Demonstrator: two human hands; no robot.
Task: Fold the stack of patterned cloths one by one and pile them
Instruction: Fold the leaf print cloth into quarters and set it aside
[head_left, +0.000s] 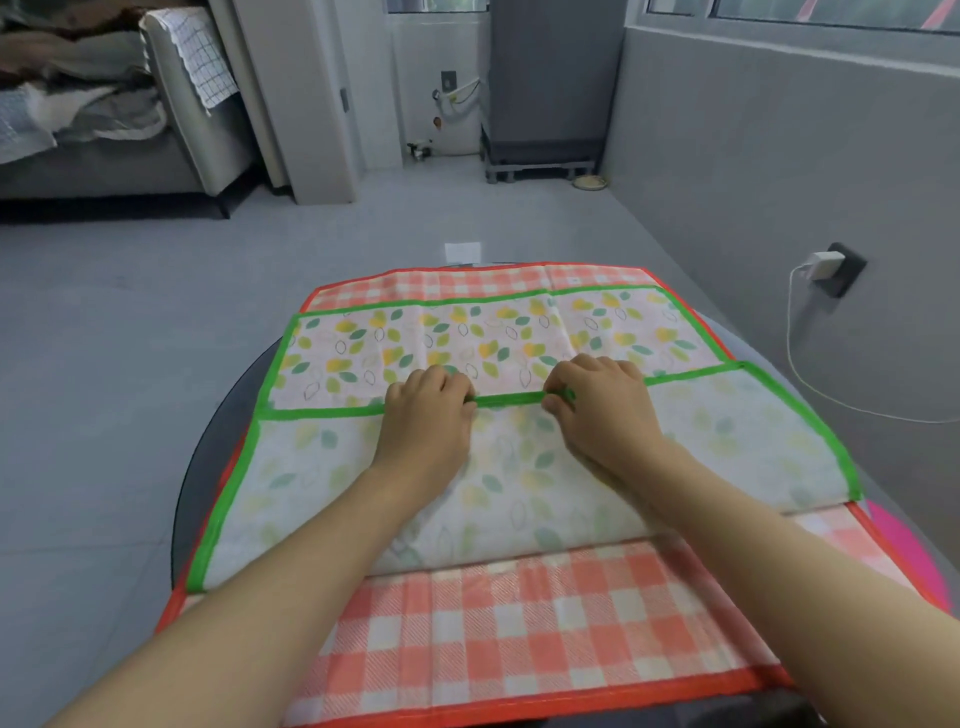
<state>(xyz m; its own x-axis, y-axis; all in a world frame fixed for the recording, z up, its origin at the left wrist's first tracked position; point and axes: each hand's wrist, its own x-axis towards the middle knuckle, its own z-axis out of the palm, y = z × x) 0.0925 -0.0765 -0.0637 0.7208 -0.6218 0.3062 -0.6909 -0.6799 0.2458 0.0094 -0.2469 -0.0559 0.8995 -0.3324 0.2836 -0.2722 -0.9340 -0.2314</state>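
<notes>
Pinching leaf cloth's (467, 338) green hem, both hands

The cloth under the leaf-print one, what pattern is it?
Orange-red and white checks with an orange-red border, on the bottom cloth; clearest in the head view.

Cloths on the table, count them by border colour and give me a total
Green-bordered leaf-print cloth: 1
Red-bordered checked cloth: 1
Total: 2 cloths can be told apart; any more underneath are hidden.
</notes>
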